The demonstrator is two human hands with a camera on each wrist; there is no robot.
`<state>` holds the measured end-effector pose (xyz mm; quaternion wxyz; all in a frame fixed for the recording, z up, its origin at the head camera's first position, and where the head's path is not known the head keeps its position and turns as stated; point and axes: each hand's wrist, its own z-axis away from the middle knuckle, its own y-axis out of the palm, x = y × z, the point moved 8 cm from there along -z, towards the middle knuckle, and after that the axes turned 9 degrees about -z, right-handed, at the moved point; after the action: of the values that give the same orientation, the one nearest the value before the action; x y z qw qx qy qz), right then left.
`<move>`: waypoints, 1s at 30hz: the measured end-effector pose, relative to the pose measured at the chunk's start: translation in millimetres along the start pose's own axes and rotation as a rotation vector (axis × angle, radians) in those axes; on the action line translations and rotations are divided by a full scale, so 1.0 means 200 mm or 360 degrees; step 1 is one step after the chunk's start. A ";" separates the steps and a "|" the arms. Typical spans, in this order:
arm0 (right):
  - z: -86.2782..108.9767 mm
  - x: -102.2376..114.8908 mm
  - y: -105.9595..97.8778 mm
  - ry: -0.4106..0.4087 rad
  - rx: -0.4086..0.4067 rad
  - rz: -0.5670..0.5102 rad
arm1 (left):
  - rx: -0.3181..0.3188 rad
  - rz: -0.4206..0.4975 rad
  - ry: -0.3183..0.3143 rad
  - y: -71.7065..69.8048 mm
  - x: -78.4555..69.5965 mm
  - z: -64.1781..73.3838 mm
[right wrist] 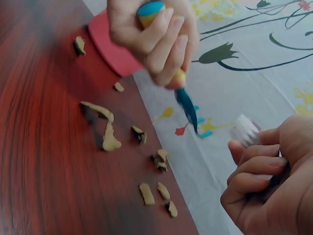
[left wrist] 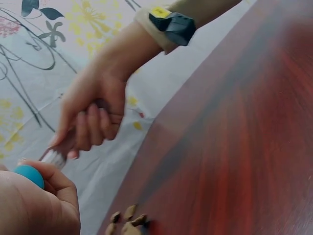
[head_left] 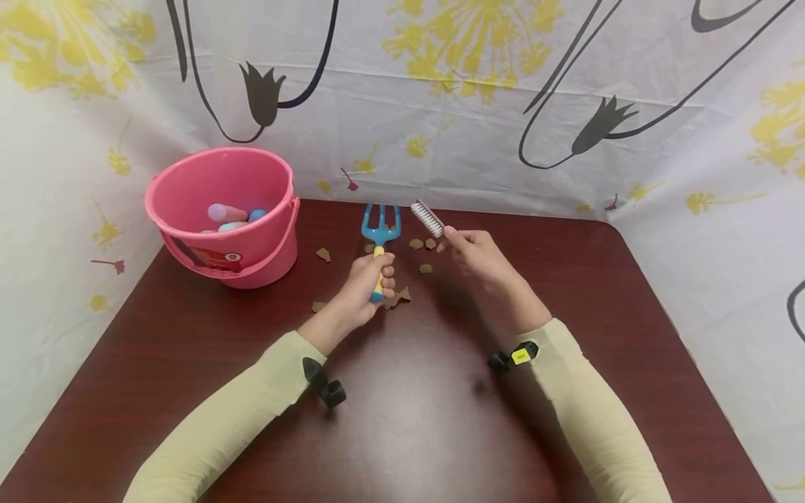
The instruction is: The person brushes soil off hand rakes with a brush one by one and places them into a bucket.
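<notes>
My left hand (head_left: 365, 285) grips the yellow handle of a small blue garden fork (head_left: 381, 230), its three tines pointing away from me. In the right wrist view the fork (right wrist: 186, 105) is seen from the side, held above the table. My right hand (head_left: 481, 258) holds a brush (head_left: 429, 219) with white bristles, its head just right of the tines and apart from them. Most of the brush's handle is hidden in the fingers. Under and around both hands lie several brown, flat crumbled pieces (head_left: 323, 254) on the table.
A pink bucket (head_left: 264, 255) stands at the back left with a few pastel-coloured objects (head_left: 228, 213) in it. The dark red-brown table (head_left: 402, 419) ends at a white patterned cloth (head_left: 465, 161) hanging behind and at the sides.
</notes>
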<state>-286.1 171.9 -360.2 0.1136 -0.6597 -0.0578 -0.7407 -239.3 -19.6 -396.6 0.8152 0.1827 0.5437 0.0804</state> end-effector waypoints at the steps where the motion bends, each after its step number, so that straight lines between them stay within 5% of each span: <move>1: 0.00 0.00 -0.01 -0.0012 0.0007 -0.0024 | 0.0010 -0.0003 -0.0009 -0.01 -0.02 0.00; 13: 0.04 -0.07 -0.16 -0.0076 -0.0023 -0.0007 | 0.0165 -0.0142 -0.0020 -0.12 -0.29 0.14; 20: 0.06 -0.10 -0.23 -0.0053 -0.0065 0.0040 | 0.0215 -0.0252 -0.0014 -0.17 -0.39 0.20; 30: 0.12 -0.12 -0.35 -0.0030 -0.0114 0.0000 | 0.0226 -0.0149 -0.0010 -0.30 -0.58 0.31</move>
<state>-277.6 246.5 -376.9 0.0896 -0.6702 -0.0323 -0.7360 -233.2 -126.2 -298.6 0.8047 0.2148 0.5534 0.0028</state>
